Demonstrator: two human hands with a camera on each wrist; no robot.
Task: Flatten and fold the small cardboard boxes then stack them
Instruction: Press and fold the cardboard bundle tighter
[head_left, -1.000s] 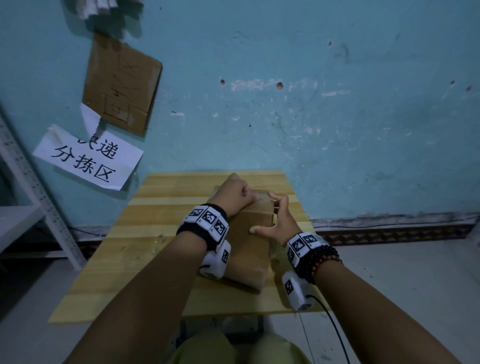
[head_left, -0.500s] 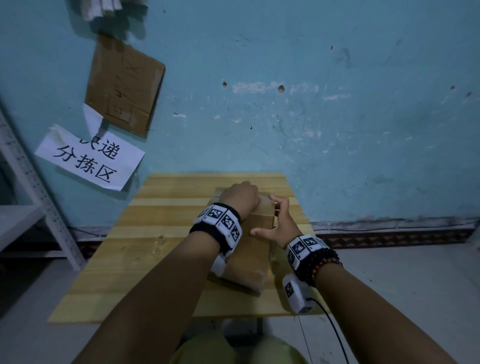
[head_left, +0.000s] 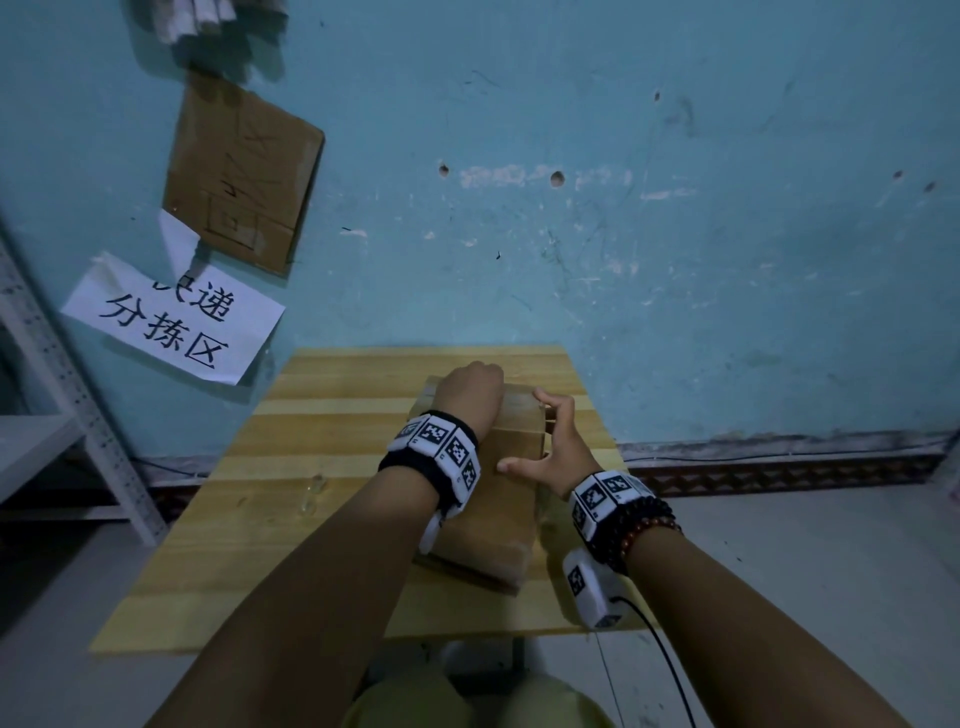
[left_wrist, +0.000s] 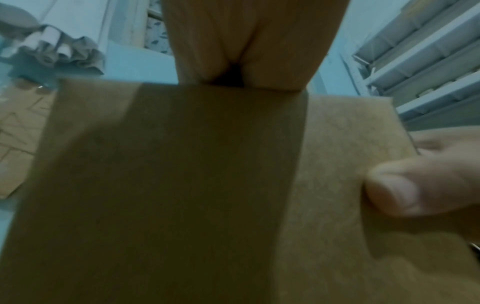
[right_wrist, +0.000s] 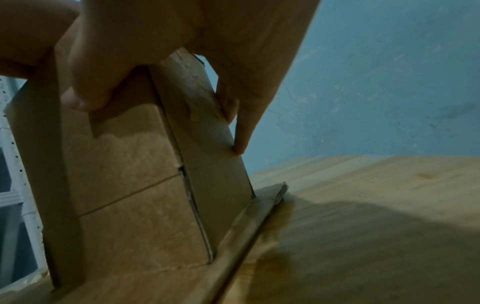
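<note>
Cardboard box (head_left: 511, 488) on the wooden table (head_left: 322, 441): left hand (head_left: 470, 395) fisted atop, right hand (head_left: 558, 447) gripping its side.

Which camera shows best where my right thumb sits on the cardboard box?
The left wrist view: the right thumb lies flat on the cardboard box top, near its edge. The head view shows it small; the right wrist view shows it from underneath, tip only.
</note>
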